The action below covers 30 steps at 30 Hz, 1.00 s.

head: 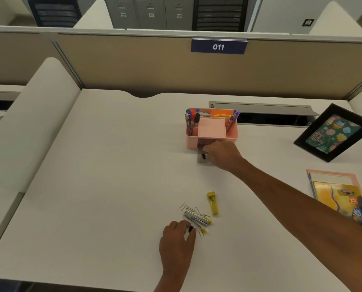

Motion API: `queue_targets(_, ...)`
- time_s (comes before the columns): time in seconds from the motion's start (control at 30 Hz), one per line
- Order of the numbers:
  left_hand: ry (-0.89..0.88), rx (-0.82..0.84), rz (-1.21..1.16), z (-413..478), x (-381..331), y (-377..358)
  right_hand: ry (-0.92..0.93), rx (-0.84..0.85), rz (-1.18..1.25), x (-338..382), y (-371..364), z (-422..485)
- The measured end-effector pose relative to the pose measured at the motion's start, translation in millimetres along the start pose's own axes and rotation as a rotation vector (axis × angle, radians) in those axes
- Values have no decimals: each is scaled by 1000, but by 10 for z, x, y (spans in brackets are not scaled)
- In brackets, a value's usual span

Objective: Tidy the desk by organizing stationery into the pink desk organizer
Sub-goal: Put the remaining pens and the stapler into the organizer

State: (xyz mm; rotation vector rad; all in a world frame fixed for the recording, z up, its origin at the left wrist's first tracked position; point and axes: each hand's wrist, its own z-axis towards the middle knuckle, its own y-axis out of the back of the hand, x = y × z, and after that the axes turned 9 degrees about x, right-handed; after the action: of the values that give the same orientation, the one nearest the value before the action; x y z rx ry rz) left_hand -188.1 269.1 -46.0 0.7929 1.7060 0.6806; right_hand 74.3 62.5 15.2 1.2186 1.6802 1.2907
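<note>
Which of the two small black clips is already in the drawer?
The black clip by the right hand, lying in the open drawer under the pink organizer. The other clip is pinched by the left hand near the paper clips.

The right hand (222, 153) is reaching to the clear drawer (200, 160) that is sticking out at the front of the pink desk organizer (191, 142), fingers curled over a black binder clip (204, 155); whether they are gripping it is unclear. Pens (191, 120) are standing in the organizer's left compartment. The left hand (176, 239) is pinching a small black clip (190, 229) on the white desk (112, 165), beside scattered paper clips (193, 210), a silver metal tool (198, 219) and a yellow case (213, 204). A dark picture frame (333, 131) is leaning at the right, with notebooks (342, 192) lying nearer. A sign (218, 47) on the partition is showing 011.
</note>
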Motion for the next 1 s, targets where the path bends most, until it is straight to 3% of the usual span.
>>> queue_targets(0.27, -51, 51, -36, 21, 59, 92, -115, -180, 280, 225, -15, -773)
queue_targets(0.43, 16, 8, -311, 46, -69, 330, -119, -120, 575, 496, -130, -1249)
queue_targets(0.67, 51, 4, -688, 315, -683, 799, -25, 94, 1243, 814, -165, -1576)
queue_targets(0.8, 28, 45, -752, 522, -951, 875, -106, 7, 1469, 756, -48, -1538)
queue_targets(1.0, -10, 22, -805, 780, -1170, 818, -205, -59, 1567, 541, 169, -1392)
